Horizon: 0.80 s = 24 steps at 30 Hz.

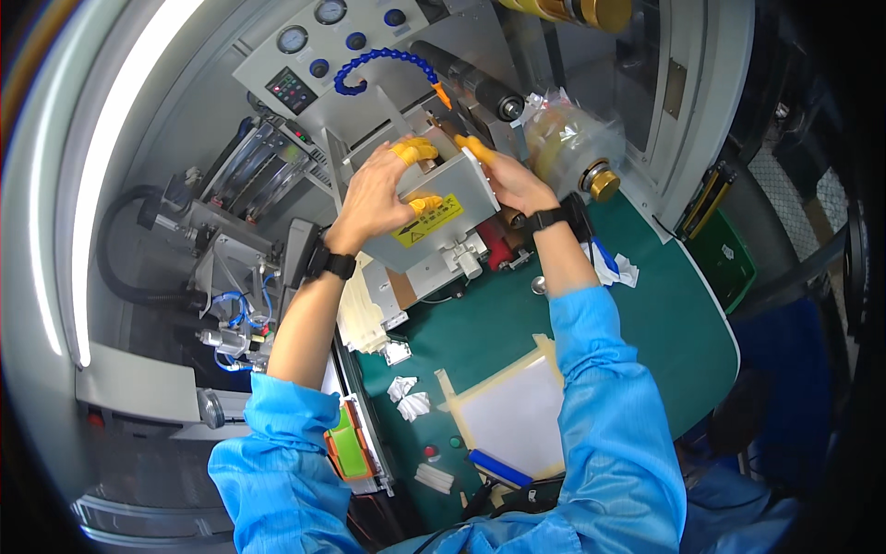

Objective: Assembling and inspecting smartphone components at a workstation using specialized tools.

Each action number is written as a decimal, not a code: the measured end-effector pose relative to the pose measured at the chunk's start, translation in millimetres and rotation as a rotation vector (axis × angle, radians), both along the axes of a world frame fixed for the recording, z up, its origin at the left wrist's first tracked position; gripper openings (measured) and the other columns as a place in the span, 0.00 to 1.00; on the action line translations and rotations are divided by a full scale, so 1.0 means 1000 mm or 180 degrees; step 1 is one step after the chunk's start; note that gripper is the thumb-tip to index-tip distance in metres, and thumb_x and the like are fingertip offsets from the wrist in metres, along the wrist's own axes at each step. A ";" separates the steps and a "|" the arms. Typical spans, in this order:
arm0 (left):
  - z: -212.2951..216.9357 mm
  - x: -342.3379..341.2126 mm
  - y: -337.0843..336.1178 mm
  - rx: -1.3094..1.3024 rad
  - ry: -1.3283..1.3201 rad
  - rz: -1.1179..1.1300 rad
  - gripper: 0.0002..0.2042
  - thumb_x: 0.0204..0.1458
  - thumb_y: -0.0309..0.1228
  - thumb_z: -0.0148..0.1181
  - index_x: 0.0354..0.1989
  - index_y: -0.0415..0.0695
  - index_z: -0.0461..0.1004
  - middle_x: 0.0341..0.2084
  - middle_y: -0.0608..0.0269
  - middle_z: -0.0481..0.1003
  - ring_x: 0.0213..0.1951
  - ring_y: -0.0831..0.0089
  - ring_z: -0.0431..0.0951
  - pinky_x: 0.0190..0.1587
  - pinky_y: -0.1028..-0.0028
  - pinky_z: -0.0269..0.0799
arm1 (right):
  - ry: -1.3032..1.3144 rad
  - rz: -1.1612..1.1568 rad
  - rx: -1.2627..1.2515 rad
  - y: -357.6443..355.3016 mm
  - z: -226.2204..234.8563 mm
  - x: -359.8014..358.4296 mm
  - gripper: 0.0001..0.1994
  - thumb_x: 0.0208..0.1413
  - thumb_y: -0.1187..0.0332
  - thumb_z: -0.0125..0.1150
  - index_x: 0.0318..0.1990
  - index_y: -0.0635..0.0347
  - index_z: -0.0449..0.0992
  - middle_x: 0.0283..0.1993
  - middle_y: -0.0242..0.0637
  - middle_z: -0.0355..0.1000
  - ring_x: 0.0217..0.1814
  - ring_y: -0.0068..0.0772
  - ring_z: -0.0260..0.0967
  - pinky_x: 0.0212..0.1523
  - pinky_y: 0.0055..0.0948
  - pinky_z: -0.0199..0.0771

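Yellow finger cots cover fingertips on both hands. My left hand (374,198) is closed over the top edge of a grey metal cover (475,189) on the machine. Its thumb presses the front face beside a yellow warning label (427,221), and its fingers reach over behind. At the cover's right end is my right hand (519,185), with a finger stretched toward the cover's top corner; its other fingers are partly hidden. What lies behind the cover, between the hands, is mostly hidden. A blue jointed hose (388,54) with an orange nozzle curves above them.
A plastic-wrapped roll (577,143) stands right of my right hand. On the green mat (664,323) lie crumpled white wipes (406,397), a taped white sheet (512,411) and a blue roller (499,468). Pneumatic parts (235,342) stand at left; a gauge panel (323,46) is behind.
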<state>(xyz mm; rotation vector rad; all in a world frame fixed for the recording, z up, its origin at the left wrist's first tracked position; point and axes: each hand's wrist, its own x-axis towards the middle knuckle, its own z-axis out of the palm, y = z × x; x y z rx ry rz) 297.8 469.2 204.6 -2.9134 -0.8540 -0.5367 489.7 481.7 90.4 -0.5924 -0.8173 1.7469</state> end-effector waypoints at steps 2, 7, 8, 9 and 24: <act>0.002 -0.015 -0.004 0.0174 0.0128 0.0142 0.22 0.36 0.38 0.62 0.41 0.45 0.67 0.47 0.57 0.66 0.53 0.60 0.61 0.58 0.61 0.50 | 0.0158 0.0045 0.0385 -0.022 -0.003 -0.007 0.21 0.58 0.59 0.42 0.56 0.59 0.58 0.50 0.34 0.63 0.51 0.18 0.59 0.50 0.20 0.58; 0.012 -0.027 -0.075 0.0905 -0.0746 0.0202 0.27 0.38 0.35 0.63 0.50 0.46 0.64 0.52 0.56 0.62 0.56 0.58 0.57 0.57 0.62 0.51 | -0.0344 -0.0734 0.0467 -0.135 -0.011 0.016 0.19 0.58 0.65 0.41 0.55 0.63 0.57 0.54 0.39 0.60 0.57 0.30 0.55 0.56 0.27 0.53; 0.014 -0.036 -0.102 0.0777 -0.1431 0.0042 0.26 0.38 0.35 0.62 0.50 0.47 0.65 0.52 0.56 0.62 0.55 0.56 0.58 0.57 0.63 0.52 | -0.0466 -0.0684 0.0413 -0.168 0.002 0.019 0.18 0.57 0.68 0.42 0.55 0.62 0.59 0.54 0.39 0.60 0.55 0.29 0.58 0.54 0.27 0.57; 0.024 -0.046 -0.142 0.0615 -0.1648 0.0220 0.24 0.36 0.30 0.64 0.46 0.46 0.68 0.51 0.54 0.63 0.54 0.58 0.60 0.55 0.65 0.55 | -0.0687 -0.0637 0.0373 -0.192 0.007 0.016 0.18 0.57 0.69 0.42 0.54 0.63 0.59 0.53 0.39 0.61 0.54 0.30 0.59 0.52 0.26 0.59; 0.059 -0.314 -0.588 0.2072 -0.1028 0.4582 0.09 0.47 0.22 0.54 0.38 0.40 0.72 0.47 0.55 0.66 0.48 0.68 0.66 0.51 0.72 0.61 | -0.2015 0.3193 0.0975 -0.385 -0.054 -0.293 0.09 0.50 0.72 0.51 0.37 0.67 0.73 0.28 0.32 0.71 0.30 0.20 0.66 0.31 0.21 0.66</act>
